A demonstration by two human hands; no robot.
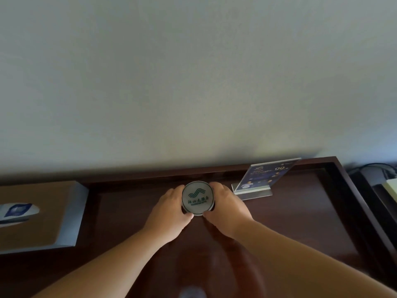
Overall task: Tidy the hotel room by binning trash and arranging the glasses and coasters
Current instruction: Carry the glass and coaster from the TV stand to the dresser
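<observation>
Midway at best, judging from this: one coaster in hand, not yet set down and released. Gripped between left hand and right hand, with fingers curled round the rim from either side and thumbs nearly touching at the near edge. Poised over the back of the desk, close to the wall. Something dark beneath, glass or more coasters, impossible to tell. No bin or trash in sight, so nothing to judge there. No clear glass either, only a pale blur below the wrists.

Printed on the coaster in green: a wave logo, a row of Chinese characters, then a smaller line too soft to read. Right of the right hand, a blue sign with a white "99". Left of the left hand, a tissue box, no legible text.
</observation>
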